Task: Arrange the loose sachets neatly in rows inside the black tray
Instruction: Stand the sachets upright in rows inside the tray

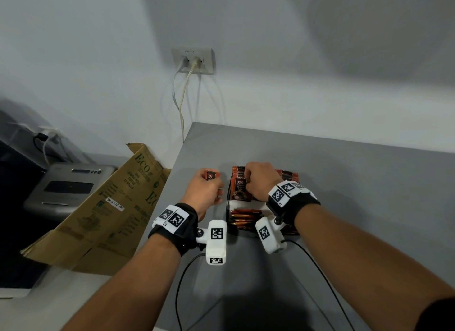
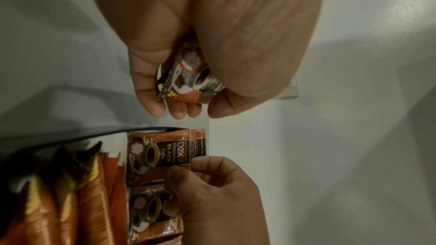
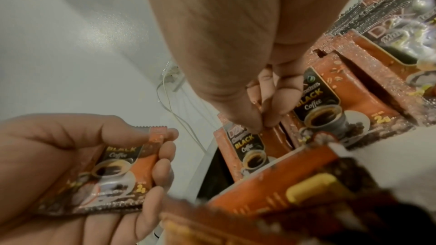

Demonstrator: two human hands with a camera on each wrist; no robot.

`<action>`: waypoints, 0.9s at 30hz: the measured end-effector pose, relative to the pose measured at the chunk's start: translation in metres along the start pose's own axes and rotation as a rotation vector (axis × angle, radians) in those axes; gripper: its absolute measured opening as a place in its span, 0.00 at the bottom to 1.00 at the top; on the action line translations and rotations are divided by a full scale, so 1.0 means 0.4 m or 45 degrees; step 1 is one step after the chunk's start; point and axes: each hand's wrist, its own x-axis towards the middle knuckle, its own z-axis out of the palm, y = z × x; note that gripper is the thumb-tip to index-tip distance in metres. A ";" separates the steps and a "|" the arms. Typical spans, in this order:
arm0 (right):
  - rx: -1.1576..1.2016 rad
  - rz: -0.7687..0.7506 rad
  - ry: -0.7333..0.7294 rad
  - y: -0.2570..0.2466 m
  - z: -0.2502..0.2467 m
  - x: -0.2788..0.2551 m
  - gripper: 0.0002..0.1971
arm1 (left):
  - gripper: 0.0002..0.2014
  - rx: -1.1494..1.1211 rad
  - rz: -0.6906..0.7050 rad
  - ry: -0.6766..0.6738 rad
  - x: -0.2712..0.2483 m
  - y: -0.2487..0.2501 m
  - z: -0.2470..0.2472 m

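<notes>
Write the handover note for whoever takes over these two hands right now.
Left hand: holds one black coffee sachet left of the black tray, above the grey table.
Right hand: inside the tray, fingers pinching the top of a standing sachet.
Done: sachets stand upright in the far section; stick packs fill the near section.
Left: seat the pinched sachet, then add the left hand's one.

The sachets (image 2: 162, 153) read "D2X BLACK Coffee" and "2g"; the cardboard box (image 1: 103, 207) reads "ECO".
</notes>
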 end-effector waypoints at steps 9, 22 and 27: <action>0.357 -0.073 0.134 -0.012 -0.058 -0.019 0.08 | 0.21 -0.063 0.091 -0.243 -0.024 0.016 0.020; 0.206 0.006 0.077 0.033 -0.027 -0.035 0.07 | 0.17 -0.055 0.004 0.032 -0.011 0.024 -0.001; 0.118 -0.031 -0.041 0.014 0.007 -0.015 0.09 | 0.11 0.028 0.067 0.026 -0.018 0.010 -0.008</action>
